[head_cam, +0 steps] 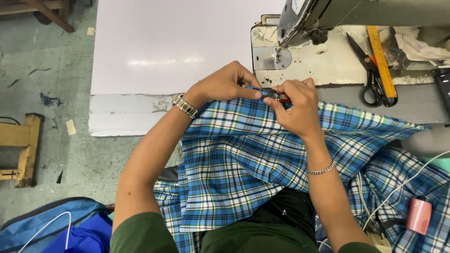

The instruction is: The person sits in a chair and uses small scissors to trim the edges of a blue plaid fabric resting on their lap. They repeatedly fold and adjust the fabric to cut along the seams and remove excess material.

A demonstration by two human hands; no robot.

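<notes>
Blue, white and green plaid fabric (pixel 243 159) drapes over my lap and onto the table edge. My left hand (pixel 225 84) pinches the fabric's top edge; a metal watch (pixel 184 106) sits on that wrist. My right hand (pixel 295 105) holds a small dark tool with a red part (pixel 275 96) against the same edge, touching my left fingertips. A chain bracelet (pixel 321 170) circles my right wrist. Both hands are just in front of the sewing machine's needle plate (pixel 268 58).
A grey sewing machine (pixel 356 14) stands on a worn white table (pixel 164 51). Black scissors (pixel 372 75) and a yellow ruler (pixel 382 61) lie at right. A pink thread spool (pixel 418 214) lies at lower right, a wooden stool (pixel 23 150) and a blue bag (pixel 61 232) at left.
</notes>
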